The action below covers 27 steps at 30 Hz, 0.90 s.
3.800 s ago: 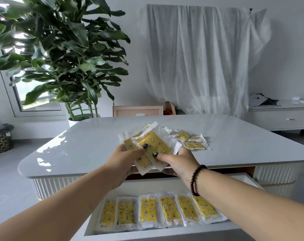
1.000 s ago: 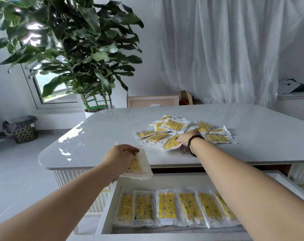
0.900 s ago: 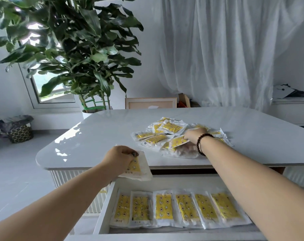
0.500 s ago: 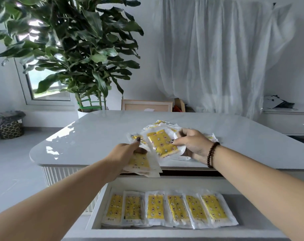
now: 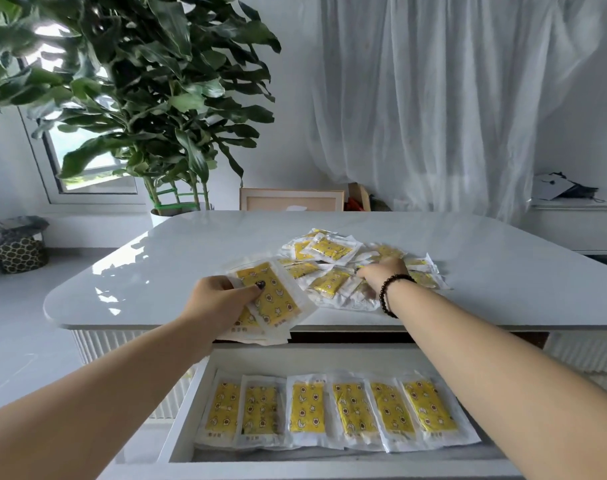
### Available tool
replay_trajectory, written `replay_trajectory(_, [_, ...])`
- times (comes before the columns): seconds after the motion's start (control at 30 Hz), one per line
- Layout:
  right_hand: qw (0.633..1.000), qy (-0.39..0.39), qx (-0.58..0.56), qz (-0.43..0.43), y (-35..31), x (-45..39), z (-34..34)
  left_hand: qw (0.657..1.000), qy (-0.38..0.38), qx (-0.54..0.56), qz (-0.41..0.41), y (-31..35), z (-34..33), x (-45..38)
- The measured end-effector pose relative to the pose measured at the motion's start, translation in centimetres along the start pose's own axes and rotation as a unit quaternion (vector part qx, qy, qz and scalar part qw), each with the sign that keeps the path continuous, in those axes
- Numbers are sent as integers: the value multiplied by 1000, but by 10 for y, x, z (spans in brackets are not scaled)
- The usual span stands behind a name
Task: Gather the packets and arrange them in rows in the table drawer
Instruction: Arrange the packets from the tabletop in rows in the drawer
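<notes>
- I count one row of six packets (image 5: 333, 412) already laid in the open drawer (image 5: 182, 441), side by side along its near edge, some edges overlapping; the strip of drawer behind them, toward the desk, looks bare as far as I can see.
- A loose pile of packets (image 5: 330, 251) is left on the desk (image 5: 177, 265), so I judge the job well short of half done.
- My left hand (image 5: 219, 301) grips a small stack of gathered packets (image 5: 272, 299) at the desk's near edge, above the drawer; thumb on top, fingers curled beneath.
- My right hand (image 5: 385, 271) is down in the pile, fingers bent among the packets; I cannot tell whether it has pinched one yet.
- The drawer packets lie flat, yellow face up, long axes running front to back; those on the right slant slightly left at the far end.
- The held stack's long axis tilts diagonally, far end to the left. The pile's packets point every which way.
</notes>
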State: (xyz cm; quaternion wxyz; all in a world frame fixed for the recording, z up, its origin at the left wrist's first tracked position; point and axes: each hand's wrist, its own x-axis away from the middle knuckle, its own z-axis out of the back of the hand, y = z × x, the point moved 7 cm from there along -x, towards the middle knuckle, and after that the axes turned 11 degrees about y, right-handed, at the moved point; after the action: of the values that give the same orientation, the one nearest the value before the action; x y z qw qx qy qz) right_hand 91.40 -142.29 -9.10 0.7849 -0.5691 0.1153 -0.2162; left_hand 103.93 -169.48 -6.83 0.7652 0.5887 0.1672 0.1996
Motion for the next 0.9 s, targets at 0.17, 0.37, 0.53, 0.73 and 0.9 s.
replay_trajectory(0.17, [980,48,182,69,-7,-1,-19,999,-10,-40,-19,-6,0,-3])
replay_trajectory(0.37, [943,72,323,44,-10,9,-49,998,-23,-49,-29,-9,-3,-3])
replay_trajectory(0.53, [970,54,231,58,-13,12,-56,998,-24,-49,-40,-4,-2,0])
replay_trajectory(0.73, [984,13,177,13,-12,26,-20,998,-16,-32,-42,4,6,1])
replay_trajectory(0.9, [996,-11,75,40,-38,36,18,998,-27,-15,-50,14,8,7])
